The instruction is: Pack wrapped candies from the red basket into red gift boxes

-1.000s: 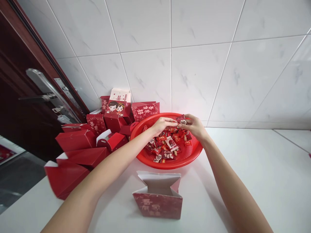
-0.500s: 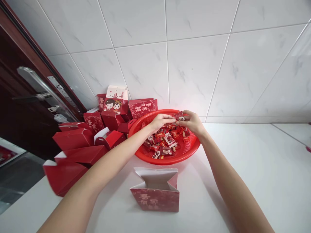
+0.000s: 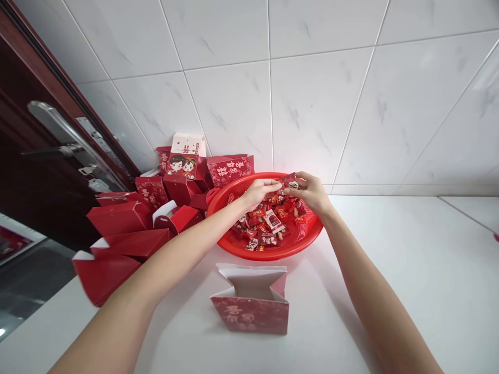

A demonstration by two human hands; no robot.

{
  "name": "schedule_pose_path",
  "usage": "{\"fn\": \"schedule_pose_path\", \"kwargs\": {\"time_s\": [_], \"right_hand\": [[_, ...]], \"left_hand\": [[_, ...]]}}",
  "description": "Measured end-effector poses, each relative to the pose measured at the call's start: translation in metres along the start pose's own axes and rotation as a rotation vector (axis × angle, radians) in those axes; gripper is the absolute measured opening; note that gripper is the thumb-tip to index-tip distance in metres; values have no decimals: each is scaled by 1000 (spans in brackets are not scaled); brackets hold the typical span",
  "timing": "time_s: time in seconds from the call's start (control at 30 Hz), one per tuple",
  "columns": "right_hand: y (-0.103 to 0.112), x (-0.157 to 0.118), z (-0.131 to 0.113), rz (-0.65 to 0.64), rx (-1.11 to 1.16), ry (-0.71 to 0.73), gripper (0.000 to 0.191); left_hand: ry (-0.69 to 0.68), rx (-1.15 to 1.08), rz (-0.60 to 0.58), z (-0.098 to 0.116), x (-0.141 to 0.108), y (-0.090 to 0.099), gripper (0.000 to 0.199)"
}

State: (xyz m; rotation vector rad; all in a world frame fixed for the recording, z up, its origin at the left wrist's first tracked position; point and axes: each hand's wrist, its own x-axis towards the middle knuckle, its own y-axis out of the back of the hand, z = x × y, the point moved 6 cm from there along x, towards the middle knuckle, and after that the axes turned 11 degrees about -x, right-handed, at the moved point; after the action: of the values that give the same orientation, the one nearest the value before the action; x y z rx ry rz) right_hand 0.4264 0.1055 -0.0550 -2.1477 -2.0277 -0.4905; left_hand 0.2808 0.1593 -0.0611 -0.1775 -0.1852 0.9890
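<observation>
A red plastic basket [image 3: 312,236] holds a heap of small wrapped sweets [image 3: 267,238]. Above its far right side, my right hand [image 3: 313,193] pinches a dark red candy packet [image 3: 290,181] with a white printed patch. My left hand [image 3: 258,194] is over the middle of the basket, its fingers closed together and pointing toward the right hand. What those fingers hold, if anything, is hidden. In front of the basket stands a red patterned paper gift box [image 3: 253,315], open at the top, with neither hand touching it.
Several red gift boxes [image 3: 120,221] crowd the left of the white table [image 3: 409,270], some standing open. One box [image 3: 183,163] shows two cartoon figures. A tiled wall [image 3: 312,104] rises behind, and a dark door [image 3: 47,171] with a metal handle is at left.
The view has shifted slightly. My right hand still holds the candy packet, and both hands stay over the basket with only small finger movement. The boxes have not moved.
</observation>
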Motion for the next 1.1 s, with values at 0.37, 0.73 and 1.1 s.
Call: {"fn": "schedule_pose_path", "kwargs": {"time_s": [0.37,0.73,1.1], "right_hand": [[4,2,8,45,-18,-117,42],[-1,-4,8,-33,-10,-194,36],[0,-3,5,2,-14,-248,32]], "left_hand": [[-20,134,-97,3,0,0,42],[26,213,-62,-4,2,6,51],[39,1118,-379,9,-27,5,14]]}}
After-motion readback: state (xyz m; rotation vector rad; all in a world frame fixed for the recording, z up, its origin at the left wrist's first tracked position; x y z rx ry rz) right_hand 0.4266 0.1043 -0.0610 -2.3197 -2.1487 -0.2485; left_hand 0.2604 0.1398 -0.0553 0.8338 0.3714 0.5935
